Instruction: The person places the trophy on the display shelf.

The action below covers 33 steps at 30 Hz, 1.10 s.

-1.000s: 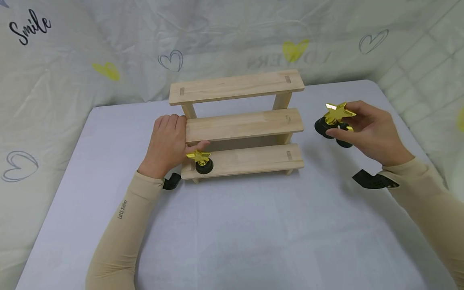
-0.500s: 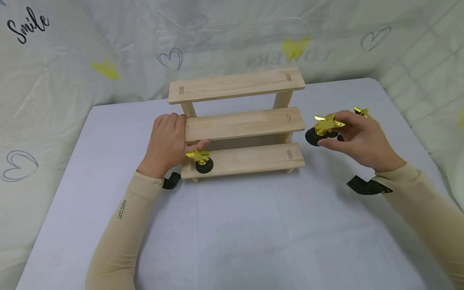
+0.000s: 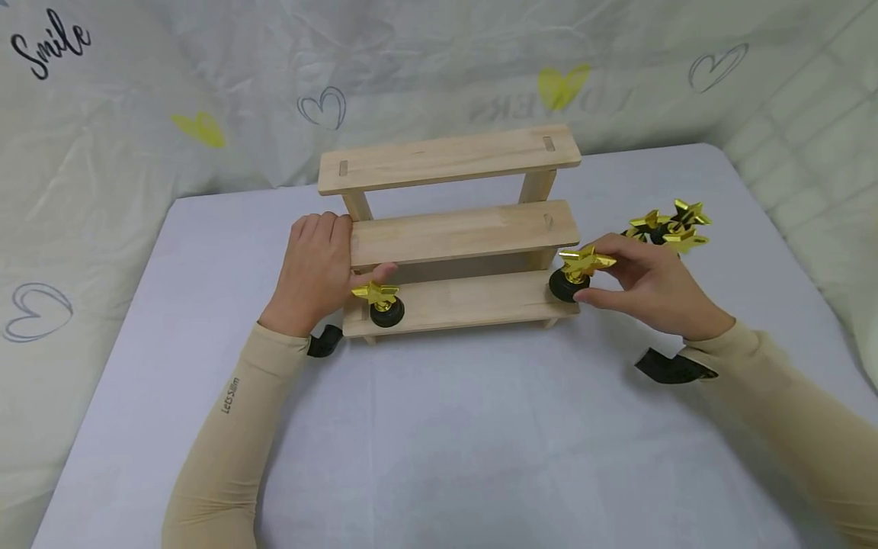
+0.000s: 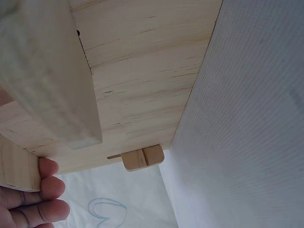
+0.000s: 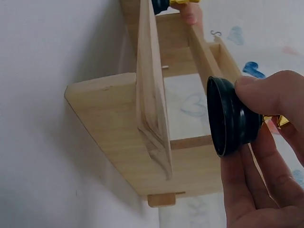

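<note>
A three-tier wooden shelf (image 3: 466, 234) stands on the table. My left hand (image 3: 318, 271) grips the left end of its middle board; in the left wrist view its fingertips (image 4: 53, 188) curl round the wood. On the lowest board's left end stands a small gold star trophy (image 3: 386, 305) with a black base. My right hand (image 3: 655, 286) pinches a second star trophy (image 3: 571, 285) over that board's right end. The right wrist view shows this trophy's hollow black base (image 5: 232, 116) between thumb and fingers, apart from the board.
Several more star trophies (image 3: 675, 225) sit together on the table behind my right hand. A white table cover (image 3: 466, 442) lies under the shelf. Behind the table hangs a pale sheet (image 3: 439, 61) printed with hearts and lettering.
My right hand has carried its trophy left and toward me, from the right of the shelf to the lowest board's right end. The trophies behind are uncovered. My left hand stays put.
</note>
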Motion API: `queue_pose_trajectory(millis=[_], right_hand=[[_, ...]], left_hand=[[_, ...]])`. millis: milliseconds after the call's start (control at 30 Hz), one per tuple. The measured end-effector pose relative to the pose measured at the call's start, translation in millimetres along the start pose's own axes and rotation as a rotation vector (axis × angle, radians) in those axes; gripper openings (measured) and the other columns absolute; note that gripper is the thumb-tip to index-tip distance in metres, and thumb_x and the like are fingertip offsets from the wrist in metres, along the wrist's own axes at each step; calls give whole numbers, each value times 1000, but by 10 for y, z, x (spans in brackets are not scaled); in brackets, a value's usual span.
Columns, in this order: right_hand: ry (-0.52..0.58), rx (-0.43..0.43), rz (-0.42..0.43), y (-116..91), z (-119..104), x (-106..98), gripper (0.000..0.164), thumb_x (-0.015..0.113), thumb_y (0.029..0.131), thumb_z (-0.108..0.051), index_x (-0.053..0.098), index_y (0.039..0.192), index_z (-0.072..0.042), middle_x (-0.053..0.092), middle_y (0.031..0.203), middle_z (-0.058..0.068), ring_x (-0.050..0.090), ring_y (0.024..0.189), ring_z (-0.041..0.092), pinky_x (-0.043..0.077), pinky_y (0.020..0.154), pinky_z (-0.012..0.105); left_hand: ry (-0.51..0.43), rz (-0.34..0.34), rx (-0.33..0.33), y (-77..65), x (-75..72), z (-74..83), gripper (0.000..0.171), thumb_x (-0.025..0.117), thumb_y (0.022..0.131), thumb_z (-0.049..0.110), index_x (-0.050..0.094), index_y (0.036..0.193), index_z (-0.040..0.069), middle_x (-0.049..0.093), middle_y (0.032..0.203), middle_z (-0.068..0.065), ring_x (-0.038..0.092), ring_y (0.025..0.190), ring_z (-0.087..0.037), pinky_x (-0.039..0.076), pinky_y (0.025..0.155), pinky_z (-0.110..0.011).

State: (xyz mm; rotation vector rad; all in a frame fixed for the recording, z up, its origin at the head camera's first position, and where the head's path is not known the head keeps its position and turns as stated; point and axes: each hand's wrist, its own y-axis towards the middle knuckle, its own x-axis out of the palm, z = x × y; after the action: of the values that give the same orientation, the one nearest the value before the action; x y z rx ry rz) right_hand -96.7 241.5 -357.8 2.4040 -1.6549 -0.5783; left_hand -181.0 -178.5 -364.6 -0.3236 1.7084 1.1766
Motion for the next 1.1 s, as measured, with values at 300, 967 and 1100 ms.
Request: queue_pose_trajectory(millis=[300, 967, 1100], right_hand=[[-68, 90, -50, 24, 89, 125, 50, 75, 67, 22, 60, 112, 6, 62, 106, 5, 62, 98, 10, 50, 98, 20], [-185, -3, -148, 121, 216, 305, 52, 77, 67, 18, 62, 114, -2, 61, 103, -4, 56, 83, 12, 48, 69, 17], [-235, 25, -147, 134, 220, 297, 49, 80, 71, 9, 63, 113, -10, 61, 104, -6, 56, 86, 11, 48, 71, 16]], left_hand=[[4, -22, -2, 10, 12, -3, 93, 35, 82, 85, 53, 96, -5, 51, 77, -16, 49, 76, -35, 42, 81, -46], [8, 1, 5, 8, 18, -1, 91, 34, 83, 84, 53, 94, -5, 49, 75, -15, 47, 74, -35, 40, 78, -45], [11, -7, -2, 3, 16, -7, 92, 33, 83, 84, 53, 94, -5, 49, 75, -15, 47, 74, -34, 41, 78, -46]])
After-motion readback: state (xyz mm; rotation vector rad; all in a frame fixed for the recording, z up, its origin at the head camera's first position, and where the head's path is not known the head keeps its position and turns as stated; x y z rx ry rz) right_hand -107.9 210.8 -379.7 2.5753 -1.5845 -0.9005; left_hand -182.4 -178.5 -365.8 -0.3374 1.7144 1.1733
